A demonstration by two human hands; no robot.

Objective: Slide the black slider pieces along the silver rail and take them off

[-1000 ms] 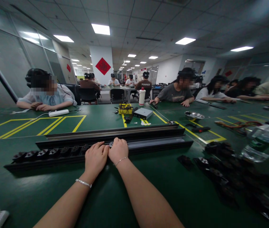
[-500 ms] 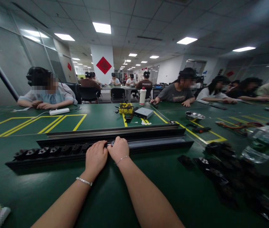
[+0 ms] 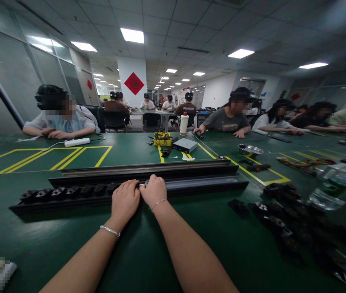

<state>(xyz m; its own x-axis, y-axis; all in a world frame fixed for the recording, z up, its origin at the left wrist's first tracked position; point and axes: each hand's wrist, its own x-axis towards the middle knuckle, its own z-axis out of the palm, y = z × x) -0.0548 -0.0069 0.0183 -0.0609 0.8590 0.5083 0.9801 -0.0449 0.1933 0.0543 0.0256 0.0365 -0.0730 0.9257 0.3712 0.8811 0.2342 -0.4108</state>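
A long black rail (image 3: 197,186) lies across the green table (image 3: 148,244) in front of me. Several small black parts (image 3: 66,192) sit in a row in its left half. My left hand (image 3: 125,201) and my right hand (image 3: 154,191) rest side by side on the rail's middle, fingers curled down over its near edge. A small part seems pinched between the fingertips, but the knuckles hide it. Both wrists wear thin bracelets.
More black rails (image 3: 145,170) lie just behind. A heap of loose black parts (image 3: 285,221) spreads at the right, beside a plastic water bottle (image 3: 331,185). A yellow box (image 3: 161,139), a grey box (image 3: 184,145) and a metal dish (image 3: 250,149) stand further back. Other people sit around the tables.
Both hands stay on the rail's middle with almost no shift. The view has tilted slightly.
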